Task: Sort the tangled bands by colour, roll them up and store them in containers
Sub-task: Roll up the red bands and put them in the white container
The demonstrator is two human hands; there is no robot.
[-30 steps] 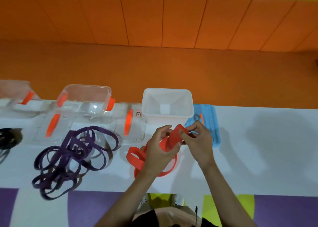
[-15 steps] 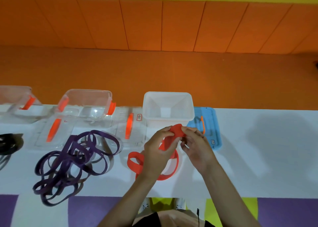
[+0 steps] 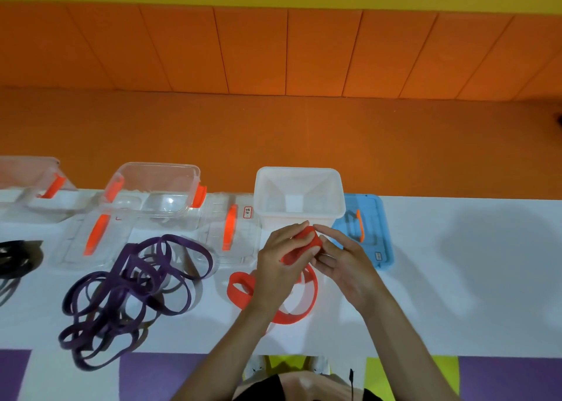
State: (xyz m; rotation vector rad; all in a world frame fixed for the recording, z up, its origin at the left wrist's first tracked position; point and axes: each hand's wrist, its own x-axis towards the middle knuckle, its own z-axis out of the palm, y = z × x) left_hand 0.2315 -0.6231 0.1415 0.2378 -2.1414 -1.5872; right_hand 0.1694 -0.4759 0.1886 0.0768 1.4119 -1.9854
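- Purple bands (image 3: 130, 285): tangled heap on the worktop (image 3: 456, 279), well left of the white tub (image 3: 299, 172) and nearer the person. Unsorted, unrolled. Black bands (image 3: 18, 257) lie further left, cut by the frame edge.
- Red band (image 3: 235, 291): the loose part lies in loops on the worktop just in front of the white tub. The rolled end is held up, close to the tub's near wall.
- Left hand (image 3: 275, 267): fingers curled round the roll. Right hand (image 3: 343, 263): thumb and forefinger pinch the roll's end. The hands are close together, both clamped on the band.
- Risk: the roll looks springy. A slackened pinch would likely let it uncoil.
- Risk: the trailing loops could twist or snag as they feed in, giving a lopsided roll.
- Clear lid (image 3: 231, 233) lies flat just left of the tub, blue lid (image 3: 383, 248) just right. Both are off.
- White tub: open, nothing visible inside.
- Clear container (image 3: 155, 169), left of the tub: open, appears empty. A second one (image 3: 30, 163) sits further left; its contents cannot be made out.
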